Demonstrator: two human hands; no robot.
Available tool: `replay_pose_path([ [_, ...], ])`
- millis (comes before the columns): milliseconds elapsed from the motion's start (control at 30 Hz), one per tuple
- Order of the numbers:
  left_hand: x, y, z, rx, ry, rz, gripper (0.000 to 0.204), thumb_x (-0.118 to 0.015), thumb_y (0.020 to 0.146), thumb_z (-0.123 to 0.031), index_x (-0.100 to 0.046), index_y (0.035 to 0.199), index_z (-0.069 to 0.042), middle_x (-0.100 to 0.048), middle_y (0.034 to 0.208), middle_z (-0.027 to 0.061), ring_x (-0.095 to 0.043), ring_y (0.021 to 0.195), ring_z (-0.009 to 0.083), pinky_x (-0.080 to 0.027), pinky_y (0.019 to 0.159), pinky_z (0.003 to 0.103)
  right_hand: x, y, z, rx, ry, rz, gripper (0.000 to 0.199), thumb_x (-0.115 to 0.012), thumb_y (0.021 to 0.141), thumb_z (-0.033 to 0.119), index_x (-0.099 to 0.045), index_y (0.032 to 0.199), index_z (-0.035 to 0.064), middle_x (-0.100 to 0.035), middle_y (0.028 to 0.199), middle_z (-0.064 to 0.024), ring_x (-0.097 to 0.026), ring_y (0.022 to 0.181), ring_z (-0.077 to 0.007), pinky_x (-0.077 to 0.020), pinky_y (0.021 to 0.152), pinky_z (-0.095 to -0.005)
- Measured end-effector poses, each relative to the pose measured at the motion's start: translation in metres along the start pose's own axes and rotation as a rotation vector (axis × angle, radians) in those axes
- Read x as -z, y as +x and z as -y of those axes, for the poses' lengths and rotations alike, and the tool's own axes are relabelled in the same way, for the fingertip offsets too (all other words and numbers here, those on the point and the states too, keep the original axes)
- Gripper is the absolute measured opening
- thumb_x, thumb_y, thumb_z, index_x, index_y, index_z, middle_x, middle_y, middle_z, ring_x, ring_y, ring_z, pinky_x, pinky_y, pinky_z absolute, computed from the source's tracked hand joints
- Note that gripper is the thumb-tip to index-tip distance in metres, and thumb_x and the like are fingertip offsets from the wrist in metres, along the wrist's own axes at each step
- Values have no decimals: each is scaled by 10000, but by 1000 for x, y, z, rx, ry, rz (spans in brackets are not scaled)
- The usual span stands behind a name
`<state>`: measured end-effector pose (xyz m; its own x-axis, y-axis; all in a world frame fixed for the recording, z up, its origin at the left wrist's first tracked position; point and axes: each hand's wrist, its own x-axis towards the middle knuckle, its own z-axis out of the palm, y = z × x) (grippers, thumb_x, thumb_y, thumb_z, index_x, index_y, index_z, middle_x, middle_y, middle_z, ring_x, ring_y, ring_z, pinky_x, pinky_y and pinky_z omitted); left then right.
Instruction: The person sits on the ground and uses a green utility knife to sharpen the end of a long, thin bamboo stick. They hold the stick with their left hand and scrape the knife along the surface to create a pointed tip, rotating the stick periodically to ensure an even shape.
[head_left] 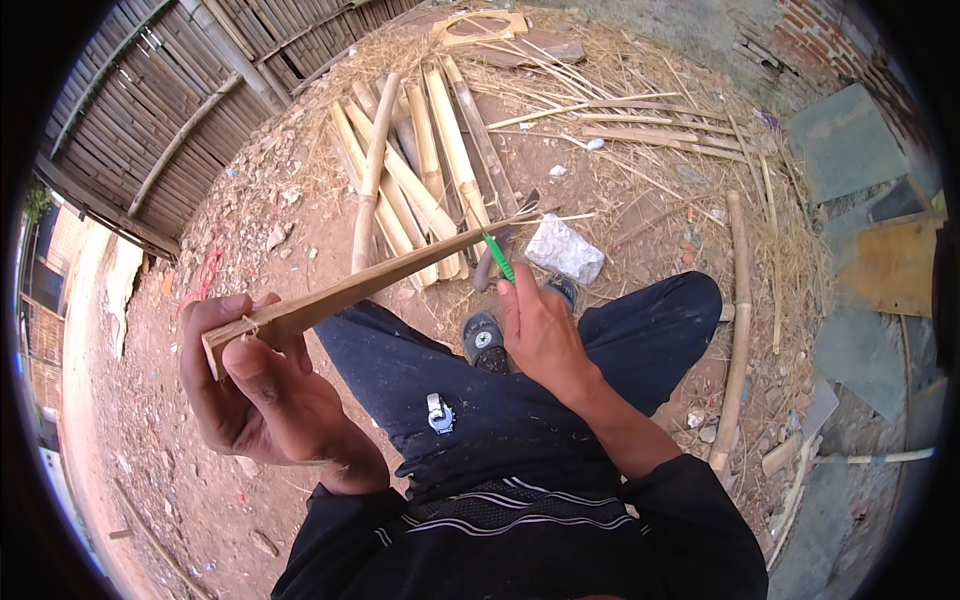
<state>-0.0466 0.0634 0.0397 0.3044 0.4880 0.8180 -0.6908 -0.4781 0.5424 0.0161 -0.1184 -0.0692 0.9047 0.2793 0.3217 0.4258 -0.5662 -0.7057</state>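
- Head view: the left hand [262, 385] has its fingers clenched around the near end of a long flat tan bamboo strip [370, 282], thumb pressed along its lower side.
- Bamboo strip slants up and away from the left hand, over the knees, its far tip above the bundle of pale split bamboo poles [420, 165] lying on the dirt ground [290, 215].
- Right hand [540, 330] grasps a slim green pen [498, 257], whose tip touches the strip partway along.

Count: 1 bamboo strip [380, 280] in hand, 1 green pen [498, 257], 1 white stone [565, 250], 2 shoes [487, 340], roughly 10 split bamboo pieces [420, 170] far centre.
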Motion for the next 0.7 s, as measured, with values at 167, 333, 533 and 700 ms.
replay_pose_path([
  [167, -4, -3, 2, -35, -12, -62, 400, -602, 914, -287, -531, 1078, 71, -552, 972, 161, -605, 761, 189, -488, 516, 198, 12, -12, 34, 182, 128, -82, 183, -459, 956, 150, -483, 1025, -18, -556, 617, -236, -577, 586, -429, -430, 522, -491],
  [333, 5, 1, 12, 1, -38, -55, 378, -583, 926, -263, -522, 1094, 70, -555, 985, 172, -621, 776, 198, -520, 521, 221, 8, 4, -19, -78, -74, 111, 219, -461, 953, 171, -481, 1038, -29, -575, 626, -238, -585, 563, -418, -440, 500, -494],
  [533, 7, 5, 16, -28, -90, -88, 334, -563, 940, -230, -533, 1100, 61, -575, 959, 160, -608, 711, 176, -418, 448, 193, 3, -9, 18, 252, 104, -100, 182, -531, 909, 128, -494, 1032, -1, -555, 612, -217, -579, 539, -398, -447, 473, -471],
  [700, -2, 28, 28, 8, -16, -147, 262, -551, 950, -196, -592, 1043, 46, -599, 773, 69, -479, 559, 58, -288, 457, 173, -5, 12, 11, 167, 9, -19, 162, -537, 908, 134, -485, 974, -5, -565, 616, -197, -586, 532, -380, -451, 470, -452],
])
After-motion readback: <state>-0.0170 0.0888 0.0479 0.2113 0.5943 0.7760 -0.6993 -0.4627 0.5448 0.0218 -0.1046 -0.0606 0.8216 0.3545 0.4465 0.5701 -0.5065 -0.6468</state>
